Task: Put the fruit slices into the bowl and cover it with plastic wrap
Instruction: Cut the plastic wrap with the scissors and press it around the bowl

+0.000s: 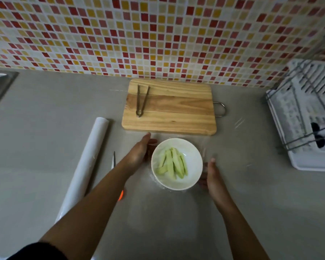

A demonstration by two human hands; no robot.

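Left hand (139,151), right hand (214,175) straight-fingered beside white bowl (193,156); pale green fruit slices (172,164) inside, clear wrap (204,152) crinkled around rim.

Two grips are in view: the left grip (141,152) and the right grip (213,175). Between them stands one white bowl (192,166). In it lie about six pale green fruit slices (174,164); they overlap, so the exact count is unsure. One sheet of plastic wrap (204,150) shows beside the right grip. Beyond both grips is one wooden cutting board (173,109), with one pair of tongs (142,100) on it. Well left of the left grip is one roll of plastic wrap (86,160). Nearer that grip's forearm is one blade (113,159), partly hidden. Far right of the right grip is one dish rack (308,119). There is one table (45,119).
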